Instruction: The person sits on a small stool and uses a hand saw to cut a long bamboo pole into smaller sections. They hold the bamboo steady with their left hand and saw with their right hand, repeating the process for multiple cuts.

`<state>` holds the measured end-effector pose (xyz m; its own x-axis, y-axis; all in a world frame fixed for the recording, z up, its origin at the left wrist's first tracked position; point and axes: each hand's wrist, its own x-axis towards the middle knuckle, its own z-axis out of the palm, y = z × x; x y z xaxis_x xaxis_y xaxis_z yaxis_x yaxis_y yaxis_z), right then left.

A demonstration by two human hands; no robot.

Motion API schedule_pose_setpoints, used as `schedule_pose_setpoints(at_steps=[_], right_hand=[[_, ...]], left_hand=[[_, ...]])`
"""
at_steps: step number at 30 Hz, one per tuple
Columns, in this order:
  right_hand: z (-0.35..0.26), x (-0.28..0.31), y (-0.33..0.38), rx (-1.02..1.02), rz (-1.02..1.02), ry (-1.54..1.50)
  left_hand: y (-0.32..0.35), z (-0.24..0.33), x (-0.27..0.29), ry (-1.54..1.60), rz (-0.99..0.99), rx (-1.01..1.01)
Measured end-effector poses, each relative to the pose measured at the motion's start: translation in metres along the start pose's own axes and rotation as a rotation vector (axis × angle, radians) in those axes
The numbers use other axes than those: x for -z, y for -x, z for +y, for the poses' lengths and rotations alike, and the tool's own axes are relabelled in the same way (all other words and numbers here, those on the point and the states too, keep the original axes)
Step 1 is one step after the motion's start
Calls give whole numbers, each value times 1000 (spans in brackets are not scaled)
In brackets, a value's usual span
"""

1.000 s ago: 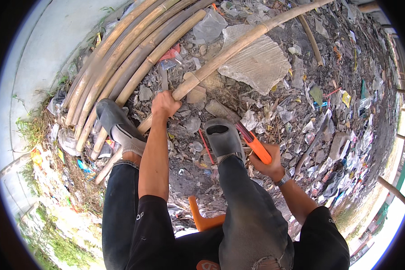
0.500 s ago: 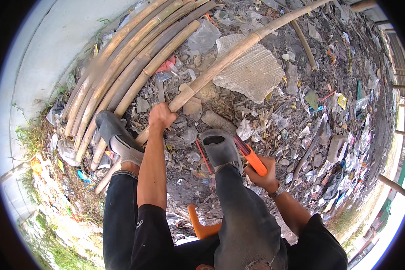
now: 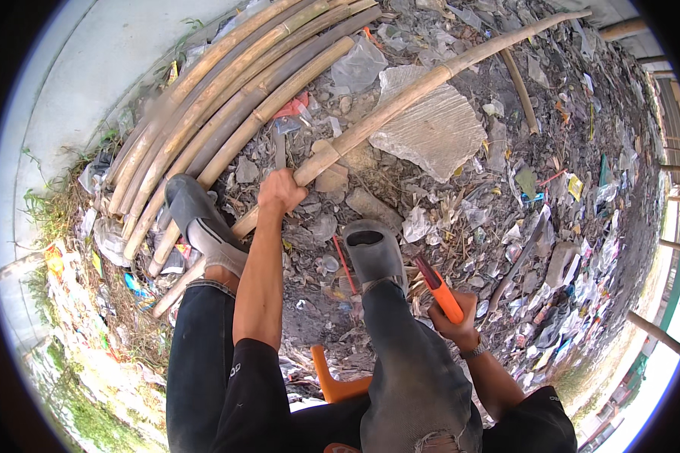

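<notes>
A long bamboo pole (image 3: 389,113) lies slantwise before me, from the lower left up to the far right. My left hand (image 3: 281,192) is closed round it near its lower part. My left boot (image 3: 204,223) is by the pole's lower end. On the right, my right hand (image 3: 456,321) grips an orange-handled tool (image 3: 445,297) with a narrow, dark reddish blade-like part pointing up and left. What kind of tool it is I cannot make out. It is held beside my right boot (image 3: 374,249), apart from the pole.
Several bamboo poles (image 3: 227,113) lie side by side at the upper left, near a pale wall (image 3: 68,90). A flat, ridged stone slab (image 3: 434,132) sits beyond the pole. Scraps and plastic litter the ground. An orange piece (image 3: 332,381) shows between my legs.
My right hand has drawn the tool slightly down and right, away from my right boot. My left hand keeps its grip on the pole. The whole view has shifted slightly.
</notes>
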<state>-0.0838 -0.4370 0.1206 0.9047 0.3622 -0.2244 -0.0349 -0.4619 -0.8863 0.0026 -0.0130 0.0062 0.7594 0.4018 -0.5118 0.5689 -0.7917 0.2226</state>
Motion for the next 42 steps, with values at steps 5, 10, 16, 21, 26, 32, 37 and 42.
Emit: schedule_pose_setpoints(at_steps=[5,10,16,21,26,32,37,42], right_hand=[[-15,-58,-122,114,37,-45],[-4,-13,-38,101,-1,53],[-3,-39,-96,41,-26,-30],[-4,-29,-58,105,-18,84],[14,-9,-27,65,-8,-38],[-10,-72,-123,210,121,-23],[-70,-35,-128,247,113,72],[-118,25,-80,235,137,160]], left_hand=[[-10,14,-16,58,-37,-63],[-7,-2,2,23,-54,-56],[-7,11,-8,14,-83,-20],[2,-2,-8,51,-90,-27],[-15,-6,6,-4,-32,-4],[-5,2,0,57,-103,-19],[1,3,-14,46,-4,10],[5,2,-5,35,-20,54]])
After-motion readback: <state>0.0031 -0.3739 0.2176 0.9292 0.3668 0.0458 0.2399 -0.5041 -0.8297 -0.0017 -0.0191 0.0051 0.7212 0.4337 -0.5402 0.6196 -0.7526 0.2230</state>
